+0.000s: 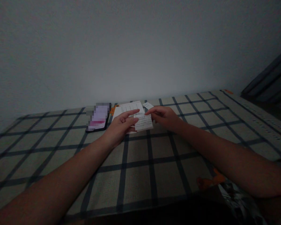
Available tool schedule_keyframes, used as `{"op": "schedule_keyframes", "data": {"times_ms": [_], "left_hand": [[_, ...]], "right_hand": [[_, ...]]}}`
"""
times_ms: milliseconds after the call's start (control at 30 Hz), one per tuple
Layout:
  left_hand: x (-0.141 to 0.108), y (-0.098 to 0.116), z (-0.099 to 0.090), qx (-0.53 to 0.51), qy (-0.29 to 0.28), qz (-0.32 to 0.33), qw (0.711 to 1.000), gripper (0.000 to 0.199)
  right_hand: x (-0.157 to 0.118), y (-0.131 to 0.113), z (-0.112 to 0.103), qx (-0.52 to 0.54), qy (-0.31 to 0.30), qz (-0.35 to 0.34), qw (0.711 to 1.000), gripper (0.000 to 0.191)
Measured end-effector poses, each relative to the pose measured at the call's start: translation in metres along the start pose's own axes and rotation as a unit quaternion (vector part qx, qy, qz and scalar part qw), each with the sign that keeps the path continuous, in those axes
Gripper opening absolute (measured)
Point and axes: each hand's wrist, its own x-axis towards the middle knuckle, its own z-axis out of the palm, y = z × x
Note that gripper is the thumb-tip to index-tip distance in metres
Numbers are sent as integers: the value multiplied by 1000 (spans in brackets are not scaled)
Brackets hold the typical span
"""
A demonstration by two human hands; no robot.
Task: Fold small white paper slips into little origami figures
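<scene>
A small white slip of paper [143, 124] with lines of writing is held up in front of me. My left hand [121, 124] grips its left edge, thumb on top and index finger stretched above it. At the slip's upper right corner, my right hand [163, 116] has its thumb and index finger closed on the edge. Behind them lies a larger white sheet [128, 107] with printed or written marks, partly hidden by my left hand. Just beyond my right fingers sits another small white slip [148, 105].
A phone [98, 117] with a lit, blurred-out screen lies left of the papers. Everything rests on a checked cloth [138, 175] with orange patches. A pale wall [140, 50] rises behind it, and dark striped fabric [271, 78] hangs at the far right.
</scene>
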Motion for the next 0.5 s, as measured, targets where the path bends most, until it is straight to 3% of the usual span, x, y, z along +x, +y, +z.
{"op": "schedule_keyframes", "data": {"times_ms": [167,300,500], "left_hand": [[-1,-2,0,89,29,59,994,54],[-3,-3,-3,154,12,101,983,52],[-7,0,2,146,2,89,985,57]], "right_hand": [[0,-2,-2,41,-13,45,998,29],[0,-4,-1,37,-54,89,994,41],[2,-2,3,14,-58,107,992,27]]}}
